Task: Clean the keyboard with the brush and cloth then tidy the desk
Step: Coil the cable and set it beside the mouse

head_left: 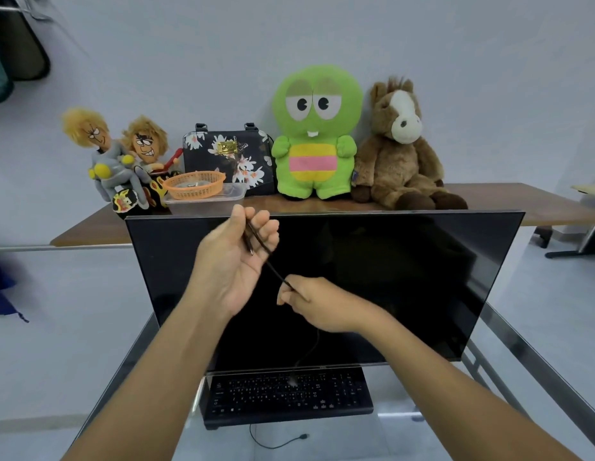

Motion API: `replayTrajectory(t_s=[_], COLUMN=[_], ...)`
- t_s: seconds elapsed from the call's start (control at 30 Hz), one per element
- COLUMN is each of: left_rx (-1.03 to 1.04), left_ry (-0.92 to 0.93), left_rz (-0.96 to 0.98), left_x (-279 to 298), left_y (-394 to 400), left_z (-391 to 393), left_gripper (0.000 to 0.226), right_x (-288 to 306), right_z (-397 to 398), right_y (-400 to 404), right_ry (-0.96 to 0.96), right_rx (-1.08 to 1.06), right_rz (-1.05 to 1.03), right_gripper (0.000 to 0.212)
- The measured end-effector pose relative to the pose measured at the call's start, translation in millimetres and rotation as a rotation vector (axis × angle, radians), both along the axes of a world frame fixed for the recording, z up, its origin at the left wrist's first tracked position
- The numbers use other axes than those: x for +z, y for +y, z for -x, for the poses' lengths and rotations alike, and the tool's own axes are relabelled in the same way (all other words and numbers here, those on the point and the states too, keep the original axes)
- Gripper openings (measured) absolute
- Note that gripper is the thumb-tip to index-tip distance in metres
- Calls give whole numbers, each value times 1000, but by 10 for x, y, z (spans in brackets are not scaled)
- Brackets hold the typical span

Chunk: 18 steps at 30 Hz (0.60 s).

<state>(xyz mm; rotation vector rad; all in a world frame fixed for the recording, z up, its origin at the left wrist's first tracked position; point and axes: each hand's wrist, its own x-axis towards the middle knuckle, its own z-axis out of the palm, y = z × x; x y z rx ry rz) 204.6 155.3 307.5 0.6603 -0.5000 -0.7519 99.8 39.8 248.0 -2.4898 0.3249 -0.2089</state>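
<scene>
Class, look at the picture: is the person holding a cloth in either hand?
No: both the left hand and the right hand hold a thin black cable, raised in front of the dark monitor.

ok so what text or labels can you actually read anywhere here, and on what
None can be read.
keyboard: white key legends, too small and blurred.
monitor: small mark on the lower bezel, unreadable.
floral bag: gold clasp plate, no legible lettering.
</scene>
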Motion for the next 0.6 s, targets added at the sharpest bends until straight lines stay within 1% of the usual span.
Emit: replayTrajectory(t_s=[0.07, 0.13, 0.17, 0.2, 0.23, 0.27, 0.3, 0.33, 0.4, 0.43, 0.47, 0.5, 0.53, 0.6], left_rx=[172, 348, 404, 419, 396, 345, 275, 184, -49, -170, -273, -341, -361, -286], left_ry=[-325, -747, -962, -1149, -1275, -1330, -1327, -1278, -1074, -938, -801, -673, -556, -333], left_rz=[-210, -489, -608, -705, -772, -799, -794, -765, -658, -574, -470, -359, -257, -99], left_x=[-61, -216, -314, -414, -512, -597, -663, -703, -698, -675, -647, -601, -543, -425], left_y=[-15, -43, -59, -62, -58, -48, -27, 0, 79, 118, 149, 171, 181, 157], left_z=[-163, -304, -365, -407, -433, -432, -406, -354, -196, -114, -37, 39, 111, 190], left_gripper=[23, 21, 21, 20, 21, 24, 30, 41, 64, 69, 69, 63, 53, 42], right_x=[-3, 40, 75, 114, 155, 205, 258, 322, 442, 495, 537, 559, 555, 455], right_z=[41, 62, 67, 65, 60, 57, 53, 49, 40, 35, 38, 35, 28, -3], right_y=[34, 72, 95, 117, 126, 125, 102, 68, -39, -96, -139, -170, -183, -165], right_ry=[17, 6, 8, 17, 15, -10, -56, -114, -225, -277, -324, -369, -411, -451], right_rx=[5, 35, 66, 101, 129, 144, 149, 149, 126, 109, 92, 76, 62, 4], right_rz=[-17, 25, 67, 116, 169, 218, 259, 274, 204, 134, 54, -27, -98, -187], right_gripper=[19, 20, 22, 23, 24, 23, 20, 17, 10, 10, 10, 10, 10, 15])
